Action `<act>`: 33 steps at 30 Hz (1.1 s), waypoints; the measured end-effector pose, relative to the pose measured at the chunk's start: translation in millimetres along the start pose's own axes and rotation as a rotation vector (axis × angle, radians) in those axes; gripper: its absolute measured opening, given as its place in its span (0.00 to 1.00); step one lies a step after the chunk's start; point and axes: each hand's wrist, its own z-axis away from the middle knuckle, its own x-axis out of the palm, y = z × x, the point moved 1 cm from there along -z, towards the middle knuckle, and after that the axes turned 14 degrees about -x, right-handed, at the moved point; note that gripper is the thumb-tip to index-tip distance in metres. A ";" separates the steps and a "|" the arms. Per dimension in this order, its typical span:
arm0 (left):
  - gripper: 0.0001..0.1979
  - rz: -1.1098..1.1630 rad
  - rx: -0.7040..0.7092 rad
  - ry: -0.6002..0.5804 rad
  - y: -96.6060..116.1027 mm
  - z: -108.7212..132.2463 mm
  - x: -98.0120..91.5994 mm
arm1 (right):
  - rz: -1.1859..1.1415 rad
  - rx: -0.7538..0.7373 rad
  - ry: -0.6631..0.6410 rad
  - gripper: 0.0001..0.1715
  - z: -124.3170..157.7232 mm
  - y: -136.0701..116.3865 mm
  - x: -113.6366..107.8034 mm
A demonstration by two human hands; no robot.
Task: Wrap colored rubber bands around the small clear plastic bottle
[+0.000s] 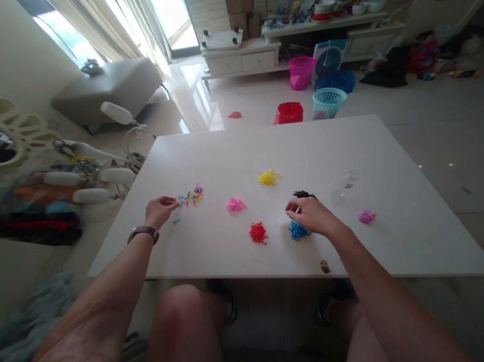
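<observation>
My left hand (160, 211), a dark band on its wrist, is at the left of the table with fingertips pinched together. They reach the near edge of a mixed pile of small coloured bands (193, 196); what they grip is too small to make out. Over a blue pile (298, 230) hovers my right hand (311, 214), its fingers curled together, and anything in them is hidden. Just behind it, a black pile (304, 194) is partly covered. A red pile (258, 233), a pink pile (236, 206) and a yellow pile (269, 177) lie between the hands.
Clear plastic pieces (345, 186) and a pink-purple object (366, 216) lie on the white table (209, 155) at right. A small figure (324, 266) sits by the near edge. Beyond the table stand a red bin (289, 113) and a light-blue basket (328, 102).
</observation>
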 end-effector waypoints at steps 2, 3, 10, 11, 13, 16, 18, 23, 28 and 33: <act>0.18 0.003 0.007 0.012 0.2 -0.9 2.2 | 0.000 -0.002 -0.008 0.10 0.5 0.0 -0.1; 0.18 0.014 0.006 0.020 0.2 -1.6 3.4 | -0.001 -0.004 -0.012 0.10 0.7 0.0 -0.2; 0.16 0.170 -0.041 -0.049 2.6 -4.7 10.9 | 0.000 -0.004 -0.025 0.10 2.6 -0.5 -0.5; 0.15 0.224 -0.058 -0.078 4.0 -4.1 11.7 | -0.001 -0.004 -0.027 0.10 2.8 -0.8 -0.5; 0.14 0.324 -0.099 -0.121 7.0 -2.4 13.0 | -0.004 -0.004 -0.031 0.10 3.0 -1.4 -0.6; 0.12 0.435 -0.157 -0.139 10.8 0.6 13.7 | 0.000 -0.004 -0.045 0.10 2.9 -2.3 -0.8; 0.10 0.493 -0.176 -0.149 11.8 2.3 13.6 | 0.006 -0.001 -0.059 0.10 2.8 -2.8 -1.0; 0.12 0.548 -0.175 -0.189 9.4 5.0 12.5 | -0.009 0.008 -0.086 0.10 3.2 -4.0 -1.0; 0.14 0.528 -0.177 -0.186 6.2 5.2 11.4 | -0.012 0.006 -0.098 0.11 3.4 -4.9 -0.4; 0.14 0.495 -0.187 -0.162 4.6 5.3 9.5 | -0.021 0.002 -0.103 0.11 2.8 -4.0 1.5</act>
